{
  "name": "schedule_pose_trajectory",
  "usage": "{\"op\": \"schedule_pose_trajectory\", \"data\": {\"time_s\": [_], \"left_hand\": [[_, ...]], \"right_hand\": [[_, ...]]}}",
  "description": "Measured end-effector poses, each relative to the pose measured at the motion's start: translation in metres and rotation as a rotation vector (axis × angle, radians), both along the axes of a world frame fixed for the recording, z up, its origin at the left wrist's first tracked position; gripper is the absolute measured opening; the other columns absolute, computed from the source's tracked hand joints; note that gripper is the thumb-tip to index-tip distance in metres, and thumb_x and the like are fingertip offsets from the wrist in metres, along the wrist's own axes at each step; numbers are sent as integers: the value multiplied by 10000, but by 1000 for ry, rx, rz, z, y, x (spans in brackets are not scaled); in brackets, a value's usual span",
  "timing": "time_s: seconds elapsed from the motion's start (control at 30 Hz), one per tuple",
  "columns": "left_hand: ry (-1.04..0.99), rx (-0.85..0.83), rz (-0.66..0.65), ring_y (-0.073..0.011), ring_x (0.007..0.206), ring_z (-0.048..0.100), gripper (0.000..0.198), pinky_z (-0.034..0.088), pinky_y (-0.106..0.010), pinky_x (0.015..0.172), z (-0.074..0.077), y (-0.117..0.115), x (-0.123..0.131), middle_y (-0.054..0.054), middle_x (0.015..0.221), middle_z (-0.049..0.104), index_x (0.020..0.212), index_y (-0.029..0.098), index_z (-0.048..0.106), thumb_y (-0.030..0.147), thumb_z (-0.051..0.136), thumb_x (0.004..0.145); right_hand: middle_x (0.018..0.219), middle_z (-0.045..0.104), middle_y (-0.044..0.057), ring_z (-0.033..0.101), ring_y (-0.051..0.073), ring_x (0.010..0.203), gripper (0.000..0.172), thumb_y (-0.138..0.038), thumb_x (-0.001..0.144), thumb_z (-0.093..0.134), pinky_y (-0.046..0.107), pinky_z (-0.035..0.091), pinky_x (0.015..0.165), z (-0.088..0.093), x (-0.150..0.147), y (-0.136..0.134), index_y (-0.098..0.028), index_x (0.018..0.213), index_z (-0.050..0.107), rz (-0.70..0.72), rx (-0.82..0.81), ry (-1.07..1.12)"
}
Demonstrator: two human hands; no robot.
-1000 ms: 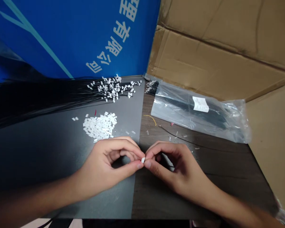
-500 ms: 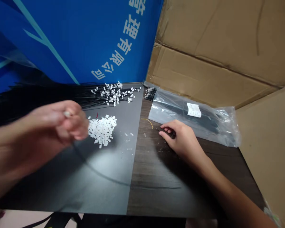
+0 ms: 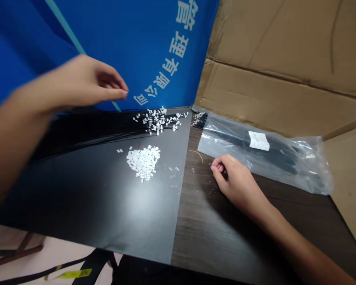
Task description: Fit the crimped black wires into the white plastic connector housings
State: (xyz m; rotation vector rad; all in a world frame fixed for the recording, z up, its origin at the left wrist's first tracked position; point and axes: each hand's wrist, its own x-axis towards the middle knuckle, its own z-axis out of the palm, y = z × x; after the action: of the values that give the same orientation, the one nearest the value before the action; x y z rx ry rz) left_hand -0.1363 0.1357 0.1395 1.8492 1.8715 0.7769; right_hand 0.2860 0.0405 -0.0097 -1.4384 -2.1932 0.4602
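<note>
My left hand hangs above the bundle of black wires, whose right ends carry white plastic connectors. Its thumb and fingertips are pressed together; what they hold, if anything, is too small to make out. My right hand rests low over the dark wood surface, fingers pinched on a thin black wire, of which only a tiny tip shows. Between the hands lies a pile of loose white connector housings, with a couple of stray ones to its left.
Behind my right hand lies a clear plastic bag of black wires with bare metal ends. A yellow wire scrap and small clear bits lie mid-table. A blue printed panel and cardboard walls enclose the back and right.
My left hand has moved up and away over the wire bundle; the black wire and white connector it held no longer show in it. My right hand stays pinched near the same spot.
</note>
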Motion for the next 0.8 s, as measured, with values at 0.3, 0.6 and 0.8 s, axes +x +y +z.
{"op": "schedule_pose_trajectory", "data": {"time_s": [0.3, 0.6, 0.8], "left_hand": [[130, 187, -81, -132, 951, 699, 253, 544, -143, 933, -76, -51, 4, 40, 1083, 871, 1225, 143, 951, 316, 904, 1045], [-12, 104, -99, -175, 785, 735, 213, 552, -229, 736, -119, -98, -28, 22, 871, 882, 841, 267, 968, 435, 1074, 920], [-34, 117, -97, -168, 753, 729, 152, 567, -223, 760, -118, -99, -25, 30, 852, 879, 897, 263, 983, 370, 1090, 894]], "right_hand": [[877, 777, 80, 725, 263, 739, 162, -244, 1077, 586, 383, 521, 702, 1, 2, -3, -262, 954, 690, 6, 16, 28], [876, 802, 71, 747, 255, 739, 135, -240, 1063, 620, 377, 531, 692, 7, -2, -10, -266, 965, 710, 8, 4, 45], [887, 793, 67, 743, 255, 736, 152, -242, 1072, 614, 384, 524, 692, 9, -4, -15, -259, 969, 725, 9, 17, 48]]}}
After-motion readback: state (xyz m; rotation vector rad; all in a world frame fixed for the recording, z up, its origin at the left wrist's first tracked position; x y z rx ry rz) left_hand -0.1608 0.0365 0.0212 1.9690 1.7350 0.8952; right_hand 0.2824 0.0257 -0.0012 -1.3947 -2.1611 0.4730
